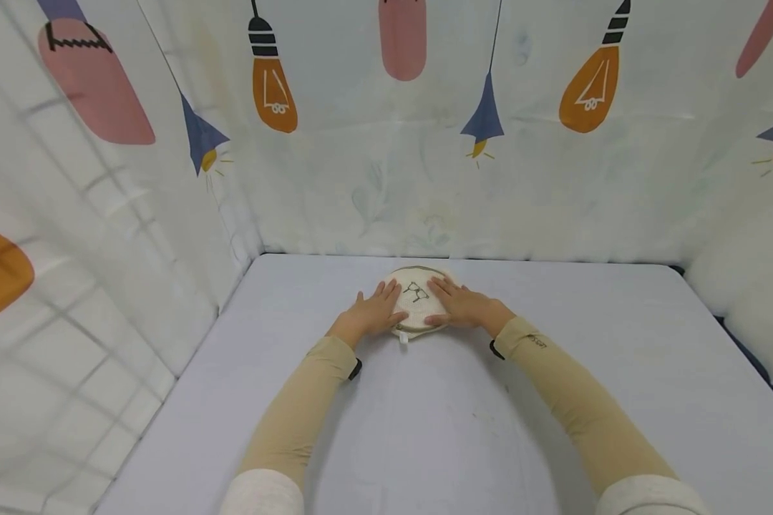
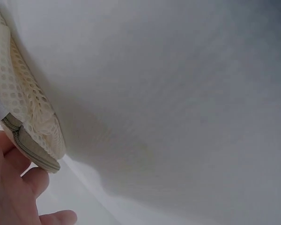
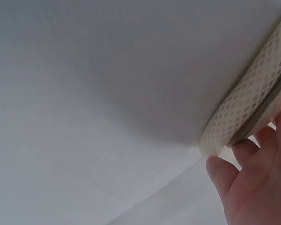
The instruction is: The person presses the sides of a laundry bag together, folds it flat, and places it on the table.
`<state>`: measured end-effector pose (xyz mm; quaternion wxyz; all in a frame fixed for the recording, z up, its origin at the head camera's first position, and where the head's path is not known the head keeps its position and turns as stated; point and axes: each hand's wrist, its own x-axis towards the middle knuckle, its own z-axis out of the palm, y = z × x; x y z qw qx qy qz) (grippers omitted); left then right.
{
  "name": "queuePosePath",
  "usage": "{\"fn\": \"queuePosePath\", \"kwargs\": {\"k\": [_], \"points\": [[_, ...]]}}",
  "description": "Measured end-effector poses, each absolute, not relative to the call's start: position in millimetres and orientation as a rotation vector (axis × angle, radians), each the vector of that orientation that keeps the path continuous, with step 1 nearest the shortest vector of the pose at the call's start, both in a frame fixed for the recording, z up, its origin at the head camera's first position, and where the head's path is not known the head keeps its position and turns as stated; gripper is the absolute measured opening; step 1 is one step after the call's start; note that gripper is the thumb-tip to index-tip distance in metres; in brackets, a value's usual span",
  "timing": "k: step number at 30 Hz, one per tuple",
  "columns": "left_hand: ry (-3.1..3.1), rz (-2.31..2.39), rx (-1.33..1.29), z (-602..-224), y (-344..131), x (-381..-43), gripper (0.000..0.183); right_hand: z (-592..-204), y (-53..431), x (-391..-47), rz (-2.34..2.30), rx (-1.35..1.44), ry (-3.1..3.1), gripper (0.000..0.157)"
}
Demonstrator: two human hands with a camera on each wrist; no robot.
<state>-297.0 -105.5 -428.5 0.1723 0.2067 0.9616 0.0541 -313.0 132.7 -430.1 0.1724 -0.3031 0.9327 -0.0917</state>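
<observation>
A round cream mesh pouch with a dark line drawing on top lies near the far edge of the table. Its left side is under the fingers of my left hand, which are spread and fairly straight. From the other side my right hand rests extended fingers on the top. In the left wrist view, an olive zipper runs along the pouch's rim beside my fingertips. The right wrist view shows the mesh side wall standing up from the table, with my fingers along its upper edge.
The table has a smooth white cover. Behind it hangs a pale curtain printed with lamps and bulbs, and another panel closes off the left side. A small white tag sticks out from the pouch's near edge.
</observation>
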Motion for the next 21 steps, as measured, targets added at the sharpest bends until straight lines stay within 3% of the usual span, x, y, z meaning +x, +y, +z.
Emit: {"fn": "queuePosePath", "kwargs": {"k": [13,21], "points": [[2.731,0.304,0.575,-429,-107,-298,0.08,-430,136,-317,-0.311,-0.873,2.669,0.097],[2.744,0.326,0.541,-428,-100,-294,0.099,-425,125,-326,-0.18,-0.972,2.657,0.11]]}}
